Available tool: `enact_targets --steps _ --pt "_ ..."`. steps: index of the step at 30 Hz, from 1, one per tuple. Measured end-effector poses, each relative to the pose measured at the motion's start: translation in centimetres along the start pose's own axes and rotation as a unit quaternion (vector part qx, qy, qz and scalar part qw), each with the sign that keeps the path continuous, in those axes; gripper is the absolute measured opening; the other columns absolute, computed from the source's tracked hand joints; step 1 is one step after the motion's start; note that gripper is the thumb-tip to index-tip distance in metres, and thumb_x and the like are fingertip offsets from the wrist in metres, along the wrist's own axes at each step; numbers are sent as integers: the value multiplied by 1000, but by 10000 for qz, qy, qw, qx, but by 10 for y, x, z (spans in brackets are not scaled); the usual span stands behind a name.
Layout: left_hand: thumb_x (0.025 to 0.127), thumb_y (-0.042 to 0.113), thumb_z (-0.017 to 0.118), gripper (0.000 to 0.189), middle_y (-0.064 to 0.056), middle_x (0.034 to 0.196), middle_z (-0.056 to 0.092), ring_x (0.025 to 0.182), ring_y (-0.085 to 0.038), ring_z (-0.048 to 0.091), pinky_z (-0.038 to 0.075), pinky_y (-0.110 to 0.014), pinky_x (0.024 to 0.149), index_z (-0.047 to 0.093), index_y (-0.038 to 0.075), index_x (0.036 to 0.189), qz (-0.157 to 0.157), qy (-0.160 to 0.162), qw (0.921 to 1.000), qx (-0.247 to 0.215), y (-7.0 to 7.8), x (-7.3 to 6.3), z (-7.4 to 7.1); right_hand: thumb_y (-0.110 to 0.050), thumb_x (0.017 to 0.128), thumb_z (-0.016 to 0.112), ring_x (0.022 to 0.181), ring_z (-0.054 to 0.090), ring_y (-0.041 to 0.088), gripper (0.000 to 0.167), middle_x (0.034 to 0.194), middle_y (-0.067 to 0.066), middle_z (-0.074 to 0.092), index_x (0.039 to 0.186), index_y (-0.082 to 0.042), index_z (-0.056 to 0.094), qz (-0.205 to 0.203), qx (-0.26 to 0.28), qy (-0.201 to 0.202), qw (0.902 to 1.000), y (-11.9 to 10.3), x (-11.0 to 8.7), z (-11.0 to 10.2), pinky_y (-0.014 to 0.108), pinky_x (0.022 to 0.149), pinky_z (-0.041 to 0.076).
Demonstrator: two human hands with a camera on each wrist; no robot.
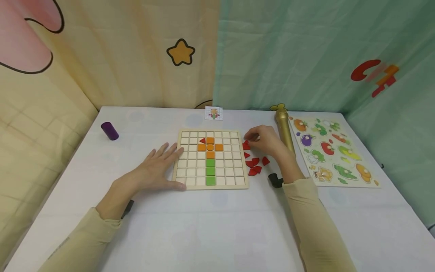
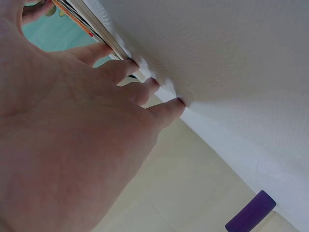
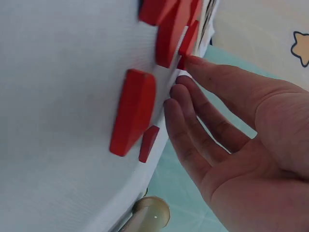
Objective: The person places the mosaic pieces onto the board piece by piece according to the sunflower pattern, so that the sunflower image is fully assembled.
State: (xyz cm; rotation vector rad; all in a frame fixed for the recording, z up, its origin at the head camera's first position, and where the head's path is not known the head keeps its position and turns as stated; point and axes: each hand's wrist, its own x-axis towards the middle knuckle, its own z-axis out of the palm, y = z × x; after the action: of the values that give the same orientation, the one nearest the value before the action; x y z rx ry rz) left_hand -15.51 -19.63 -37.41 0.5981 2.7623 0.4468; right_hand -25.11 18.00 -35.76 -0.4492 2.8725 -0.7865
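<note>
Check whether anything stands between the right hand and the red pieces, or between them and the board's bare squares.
Nothing visible blocks the right hand, which is at the red pieces. Only the pale board border lies before the bare squares; the left hand is at the opposite edge.

Red pieces (image 1: 266,161), orange tiles (image 1: 210,155), green tiles (image 1: 210,171), cream gridded board (image 1: 228,163), purple cylinder (image 1: 110,131)

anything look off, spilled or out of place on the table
Nothing looks spilled or damaged. The one untidy spot is the red pieces right of the wooden grid board: they lie loose on the table at mixed angles, while the green tiles sit lined up in its cells.
</note>
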Motion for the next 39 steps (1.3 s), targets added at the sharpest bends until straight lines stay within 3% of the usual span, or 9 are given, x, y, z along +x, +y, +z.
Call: enact_targets --steps 26,30,39 --pt "78 74 79 124 -18 177 12 163 -46 4 5 -72 127 21 13 169 -30 26 10000 -36 -3 -4 0 -8 92 77 93 69 26 15 100 11 77 106 -3 77 105 -354 407 9985 -2 4 8 42 90 61" --pt "78 75 78 124 -17 177 11 163 -45 3 5 -71 128 21 13 170 14 38 10000 -31 -3 -3 0 -9 93 78 92 69 26 16 100 11 77 107 -3 77 -72 -325 462 9984 -11 5 5 41 87 61" --pt "79 73 79 124 -18 177 11 163 -46 3 4 -70 128 21 12 169 3 -1 10000 -73 0 0 0 -8 91 81 92 65 24 16 98 9 75 106 -4 77 -385 -164 90 9991 -54 25 15 36 88 59"
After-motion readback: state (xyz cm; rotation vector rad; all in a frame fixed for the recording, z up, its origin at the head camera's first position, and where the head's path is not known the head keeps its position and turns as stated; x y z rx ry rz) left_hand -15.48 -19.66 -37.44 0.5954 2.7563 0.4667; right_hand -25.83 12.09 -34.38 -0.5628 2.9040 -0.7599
